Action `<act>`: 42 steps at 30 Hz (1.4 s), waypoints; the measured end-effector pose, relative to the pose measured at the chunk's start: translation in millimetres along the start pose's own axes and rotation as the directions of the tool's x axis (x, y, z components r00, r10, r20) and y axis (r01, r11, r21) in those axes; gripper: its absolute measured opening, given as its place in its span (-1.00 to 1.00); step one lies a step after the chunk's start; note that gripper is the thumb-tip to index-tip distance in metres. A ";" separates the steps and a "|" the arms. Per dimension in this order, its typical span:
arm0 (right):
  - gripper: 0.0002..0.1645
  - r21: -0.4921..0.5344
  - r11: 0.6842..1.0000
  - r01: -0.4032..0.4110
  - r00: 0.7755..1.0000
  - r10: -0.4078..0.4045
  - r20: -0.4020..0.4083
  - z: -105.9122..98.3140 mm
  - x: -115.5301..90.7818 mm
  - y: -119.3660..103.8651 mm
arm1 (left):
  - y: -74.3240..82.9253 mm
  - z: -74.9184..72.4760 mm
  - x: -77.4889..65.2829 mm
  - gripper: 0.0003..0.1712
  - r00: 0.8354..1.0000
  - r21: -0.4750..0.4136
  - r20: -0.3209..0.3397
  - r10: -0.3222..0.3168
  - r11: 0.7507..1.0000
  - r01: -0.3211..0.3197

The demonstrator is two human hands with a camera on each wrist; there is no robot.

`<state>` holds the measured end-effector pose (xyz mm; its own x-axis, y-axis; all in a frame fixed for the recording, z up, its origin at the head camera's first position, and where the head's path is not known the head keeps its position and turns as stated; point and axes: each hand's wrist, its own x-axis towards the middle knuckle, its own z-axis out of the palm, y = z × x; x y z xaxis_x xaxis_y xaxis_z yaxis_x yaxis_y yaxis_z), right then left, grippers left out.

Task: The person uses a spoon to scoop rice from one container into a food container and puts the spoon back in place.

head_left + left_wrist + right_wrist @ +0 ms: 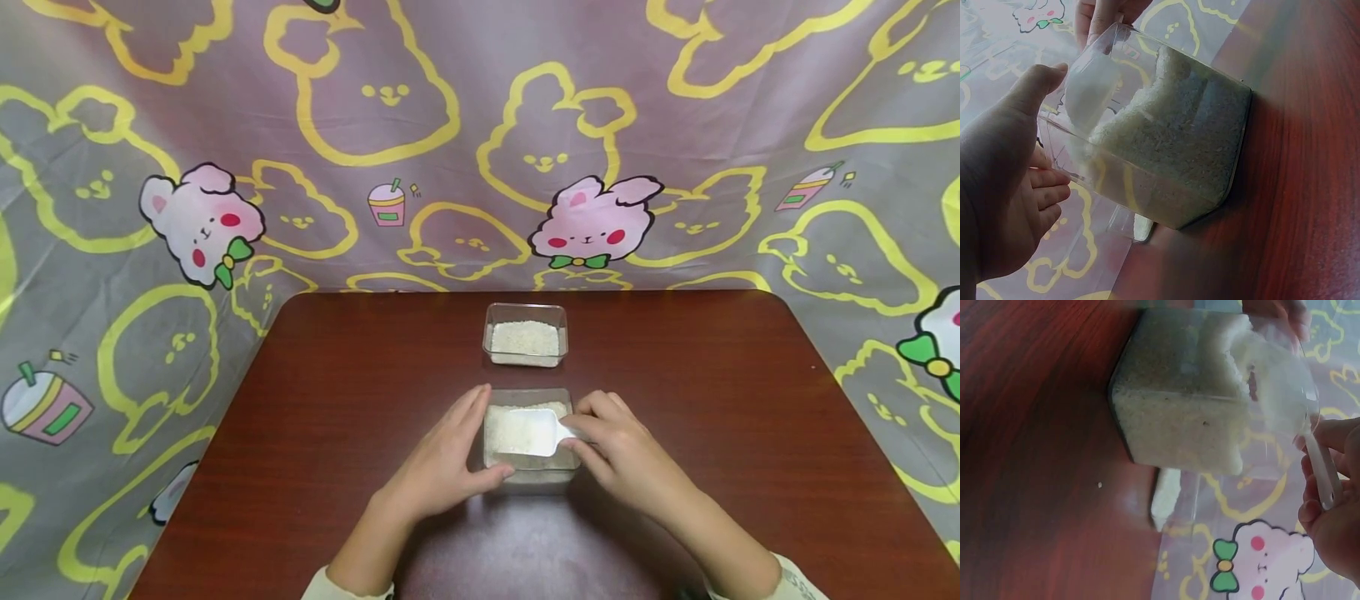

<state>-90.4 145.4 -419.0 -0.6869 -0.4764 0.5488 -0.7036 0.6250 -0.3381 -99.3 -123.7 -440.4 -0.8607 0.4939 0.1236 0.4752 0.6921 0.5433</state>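
A clear, deep container (531, 482) holding white rice (1179, 119) stands near the middle of the table. My right hand (626, 450) grips the handle of a white scoop (546, 433), pinched between thumb and fingers. The scoop's bowl (1282, 394) sits inside the container's upper part, over the rice; whether rice lies in it is hard to tell. My left hand (442, 458) rests at the container's left side, thumb near the front rim and fingers extended along the side. Through the left wrist view, those fingers (1047, 194) are by the rim, outside the wall.
Behind the deep container, a second clear container (525, 361), shallower and also holding rice, stands on the dark reddish wooden table (360, 375). One loose grain (1099, 485) lies on the tabletop. A patterned cloth curtain (450, 133) hangs round the table's back and sides.
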 end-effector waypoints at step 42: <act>-0.67 0.179 0.983 -0.044 0.992 0.064 -0.109 -8.5 -11.6 21.9 | -1.3 1.3 -1.0 0.20 1.000 -0.003 -0.005 -0.012 1.000 0.012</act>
<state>-96.4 169.9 -426.3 -0.7064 -0.3652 0.6063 -0.6942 0.5247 -0.4928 -98.9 -124.4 -442.2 -0.8672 0.4830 0.1211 0.4643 0.6962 0.5475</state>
